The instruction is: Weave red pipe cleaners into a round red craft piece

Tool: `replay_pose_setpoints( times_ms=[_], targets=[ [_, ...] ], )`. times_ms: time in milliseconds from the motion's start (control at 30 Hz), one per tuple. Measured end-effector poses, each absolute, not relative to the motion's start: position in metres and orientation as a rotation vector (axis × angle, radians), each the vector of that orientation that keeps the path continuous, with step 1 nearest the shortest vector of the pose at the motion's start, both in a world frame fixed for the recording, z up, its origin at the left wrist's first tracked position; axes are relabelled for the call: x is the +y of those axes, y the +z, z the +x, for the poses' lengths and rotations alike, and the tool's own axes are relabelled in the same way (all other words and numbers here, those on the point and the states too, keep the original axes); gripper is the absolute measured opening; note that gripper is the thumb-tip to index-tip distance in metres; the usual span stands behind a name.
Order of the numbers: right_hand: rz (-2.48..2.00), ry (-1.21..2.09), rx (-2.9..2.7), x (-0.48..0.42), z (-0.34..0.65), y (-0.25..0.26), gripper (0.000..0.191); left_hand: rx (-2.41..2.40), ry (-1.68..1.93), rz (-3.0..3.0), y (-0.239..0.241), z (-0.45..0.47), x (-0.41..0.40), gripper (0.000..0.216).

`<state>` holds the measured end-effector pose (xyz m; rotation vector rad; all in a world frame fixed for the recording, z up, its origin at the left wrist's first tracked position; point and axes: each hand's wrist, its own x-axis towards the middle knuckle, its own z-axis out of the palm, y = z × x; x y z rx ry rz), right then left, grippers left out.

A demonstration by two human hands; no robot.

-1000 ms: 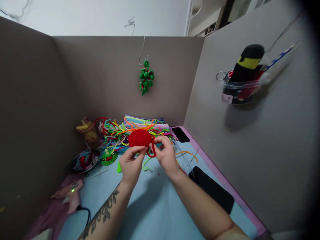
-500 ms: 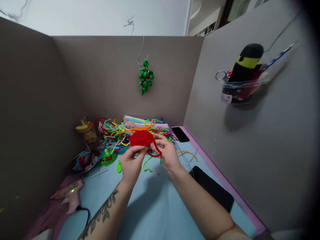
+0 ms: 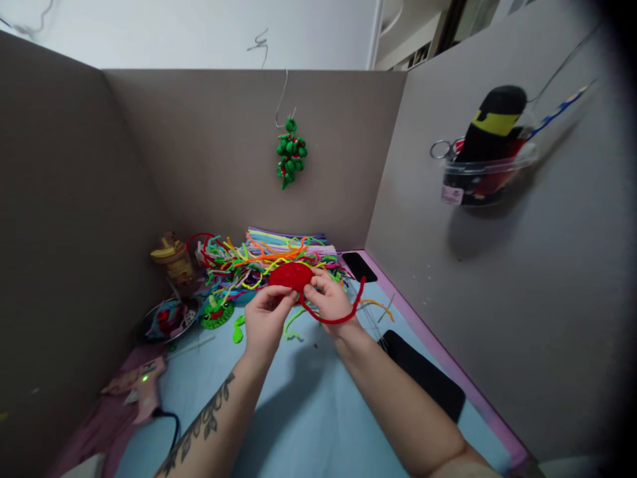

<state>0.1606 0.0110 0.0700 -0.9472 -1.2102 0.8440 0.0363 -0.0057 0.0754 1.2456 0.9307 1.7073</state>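
A red rounded piece of coiled pipe cleaner point(image 3: 291, 275) is held up between my two hands above the blue table cover. My left hand point(image 3: 266, 315) pinches its lower left edge between thumb and fingers. My right hand point(image 3: 329, 299) grips its right side, the thumb at the lower edge. From the piece's underside a loose red pipe cleaner end point(image 3: 338, 321) curves across my right hand and points up at the right. The fingertips behind the red piece are partly hidden.
Behind lies a heap of colourful pipe cleaners point(image 3: 233, 259). At left are a green face ornament point(image 3: 216, 313), a metal bowl point(image 3: 186, 323) and a pink glue gun point(image 3: 146, 392). A phone point(image 3: 359, 267) and black slab point(image 3: 423, 375) lie right. A tool cup point(image 3: 472, 182) hangs on the right wall.
The red piece has shifted slightly right with both hands. Its loose end, a tight loop before, now swings out to the right over my right hand.
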Motion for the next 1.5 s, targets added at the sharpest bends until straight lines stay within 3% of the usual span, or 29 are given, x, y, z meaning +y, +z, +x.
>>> replay_pose_setpoints(
  times_ms=[167,300,467,733,900,1067,1300,1500],
  targets=[
    [-0.932,0.749,-1.234,0.008,0.159,0.071,0.016,0.911,1.774,1.137,0.077,0.032,0.002,0.019],
    [-0.964,0.589,-1.331,-0.005,0.156,0.082,0.022,0.879,1.835,1.014,0.073,0.027,0.012,0.022],
    [-0.788,0.658,-1.693,-0.018,0.148,0.09,0.028,0.857,1.845,0.941,0.071,0.029,0.014,0.023],
    [-0.768,0.658,-1.469,-0.011,0.156,0.085,0.008,0.876,1.809,0.952,0.069,0.028,0.017,0.024],
    [-0.784,0.926,-0.954,0.007,0.183,0.087,0.024,0.881,1.684,1.006,0.069,0.03,0.014,0.026],
    [-0.837,0.893,-1.104,0.009,0.179,0.085,0.035,0.888,1.688,1.033,0.068,0.032,0.012,0.026],
    [-0.999,0.744,-1.287,0.006,0.171,0.082,0.016,0.874,1.753,1.122,0.067,0.031,0.01,0.02],
    [-0.867,0.923,-1.196,0.011,0.168,0.078,0.029,0.891,1.713,1.245,0.066,0.031,0.006,0.018]
  ],
)
